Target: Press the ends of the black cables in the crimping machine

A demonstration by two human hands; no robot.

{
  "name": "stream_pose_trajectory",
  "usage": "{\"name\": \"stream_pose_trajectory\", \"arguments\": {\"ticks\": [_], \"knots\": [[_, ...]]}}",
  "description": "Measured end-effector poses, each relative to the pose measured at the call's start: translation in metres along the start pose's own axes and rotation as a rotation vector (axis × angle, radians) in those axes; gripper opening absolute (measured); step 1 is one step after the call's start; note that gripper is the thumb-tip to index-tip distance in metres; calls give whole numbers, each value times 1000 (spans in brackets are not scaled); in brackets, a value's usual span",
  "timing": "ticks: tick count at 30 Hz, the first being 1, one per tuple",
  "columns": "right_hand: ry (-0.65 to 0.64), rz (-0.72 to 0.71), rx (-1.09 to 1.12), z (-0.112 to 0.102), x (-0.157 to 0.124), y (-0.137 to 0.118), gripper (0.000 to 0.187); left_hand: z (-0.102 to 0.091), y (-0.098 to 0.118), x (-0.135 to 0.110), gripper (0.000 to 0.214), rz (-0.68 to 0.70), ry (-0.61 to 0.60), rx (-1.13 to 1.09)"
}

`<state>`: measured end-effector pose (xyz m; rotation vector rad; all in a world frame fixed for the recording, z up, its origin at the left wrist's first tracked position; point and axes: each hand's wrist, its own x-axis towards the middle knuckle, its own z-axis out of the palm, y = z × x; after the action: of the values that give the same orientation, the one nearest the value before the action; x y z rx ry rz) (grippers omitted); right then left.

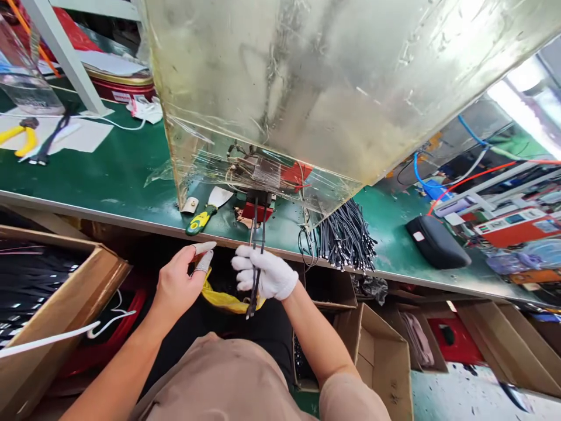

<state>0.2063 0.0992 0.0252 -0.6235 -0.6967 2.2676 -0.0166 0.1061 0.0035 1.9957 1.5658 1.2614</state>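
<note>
My right hand [265,272], in a white fabric glove, is shut on a few thin black cables [254,280] that run upward to a small black-and-red fixture [258,209] on the bench. My left hand [179,282] is bare except for white finger cots on two fingers. It is beside the cables, with its fingers apart and nothing visible in them. Below the hands lies a crumpled yellow cloth or bag [225,299]. The cables' lower ends hang just below my right glove.
A scraper with a yellow-green handle [201,221] and a bundle of black cables [346,237] lie on the green bench mat [385,228]. A scuffed clear shield [307,88] hangs above the fixture. Cardboard boxes [56,292] stand at both sides below the bench edge.
</note>
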Motion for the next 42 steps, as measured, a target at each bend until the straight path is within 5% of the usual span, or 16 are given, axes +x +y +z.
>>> {"name": "stream_pose_trajectory", "arguments": {"ticks": [3,7,13,20,25,31,42], "knots": [[-119,-73,110,4,20,-29,29,1,7,1,22,-74,-33,-52],[-82,-115,115,13,36,-50,19,3,3,-3,24,-163,-99,-128],[96,-133,52,3,6,-3,50,-2,-14,-9,33,-306,-116,-186],[213,-91,63,-12,-12,40,58,4,-2,-4,36,-356,-161,-253],[234,-147,19,3,-2,9,60,4,-1,-5,41,-359,-164,-256],[150,-226,50,11,34,-48,9,1,-5,-7,40,-402,-160,-274],[243,-244,207,2,67,-74,39,2,-15,-9,34,-407,-167,-267]]}}
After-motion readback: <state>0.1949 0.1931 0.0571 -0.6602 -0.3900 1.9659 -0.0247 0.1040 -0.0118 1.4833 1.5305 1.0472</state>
